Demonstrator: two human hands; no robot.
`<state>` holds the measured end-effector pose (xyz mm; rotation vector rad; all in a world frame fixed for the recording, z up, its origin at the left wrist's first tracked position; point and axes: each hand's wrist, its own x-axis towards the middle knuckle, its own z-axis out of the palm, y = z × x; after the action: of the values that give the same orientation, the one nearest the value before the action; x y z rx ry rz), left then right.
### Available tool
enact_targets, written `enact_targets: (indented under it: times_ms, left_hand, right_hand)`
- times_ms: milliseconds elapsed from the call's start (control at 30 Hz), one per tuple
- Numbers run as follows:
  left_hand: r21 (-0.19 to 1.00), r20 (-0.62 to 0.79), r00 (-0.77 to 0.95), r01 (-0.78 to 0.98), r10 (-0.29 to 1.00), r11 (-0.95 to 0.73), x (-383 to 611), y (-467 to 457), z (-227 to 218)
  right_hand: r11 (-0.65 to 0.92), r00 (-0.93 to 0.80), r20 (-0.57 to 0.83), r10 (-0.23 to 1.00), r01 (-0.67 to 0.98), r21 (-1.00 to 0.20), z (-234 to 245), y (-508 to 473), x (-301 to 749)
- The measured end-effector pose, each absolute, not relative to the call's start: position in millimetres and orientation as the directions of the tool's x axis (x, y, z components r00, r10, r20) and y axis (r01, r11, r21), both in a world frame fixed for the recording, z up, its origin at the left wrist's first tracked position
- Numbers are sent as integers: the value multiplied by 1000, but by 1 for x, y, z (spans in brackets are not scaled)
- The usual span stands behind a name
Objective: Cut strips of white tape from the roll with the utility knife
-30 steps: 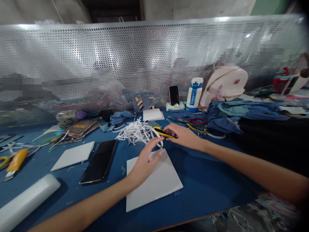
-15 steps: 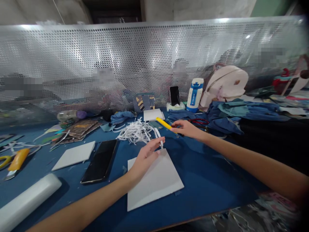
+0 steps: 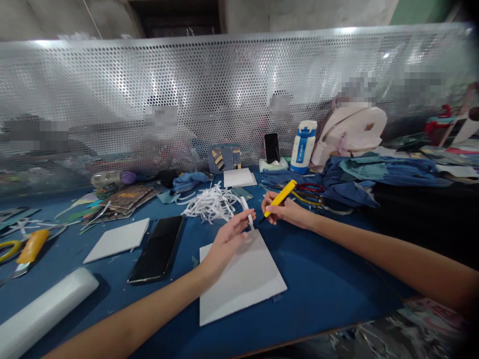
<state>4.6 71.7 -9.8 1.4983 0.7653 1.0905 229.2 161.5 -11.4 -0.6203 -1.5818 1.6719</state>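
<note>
head: yellow cutter [image 3: 281, 198] in right hand [image 3: 287, 213]; bottle [image 3: 303, 147] lidded (contents hidden)

bottle [image 3: 303, 149], lettering too small to read

Looks across a blue table [image 3: 322, 284] to a perforated metal screen [image 3: 224, 75], spotted with bright glare on its face and top edge. Gives, above that, onto a grey wall [image 3: 310, 17] broken by a dark recess [image 3: 175, 17], with a green patch [image 3: 415, 12] at upper right.

Large black phone [image 3: 157, 249] left of the fingers [image 3: 239, 219], smaller phone [image 3: 272, 148] propped beyond them, blue-and-white bottle [image 3: 303, 147] beyond rightward, pale backpack [image 3: 354, 130] farther right.
</note>
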Motion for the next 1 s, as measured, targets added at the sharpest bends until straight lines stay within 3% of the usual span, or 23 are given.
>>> enact_targets:
  times_ms: [367,467,633,1000]
  left_hand:
    - [979,203,353,-96,913,-181,4,71,-10]
    - [980,198,350,-95,916,-175,4,70,-10]
    - [980,197,340,-91,919,-176,5,69,-8]
    - [980,199,351,-81,915,-182,4,68,-7]
  right_hand:
    - [210,-656,252,712,-143,-967,-15,160,231]
    - [390,-684,322,655,-60,-919,-8,156,233]
    - [745,-732,479,484,58,-665,1,148,232]
    - [810,-738,504,449,98,-579,-1,153,234]
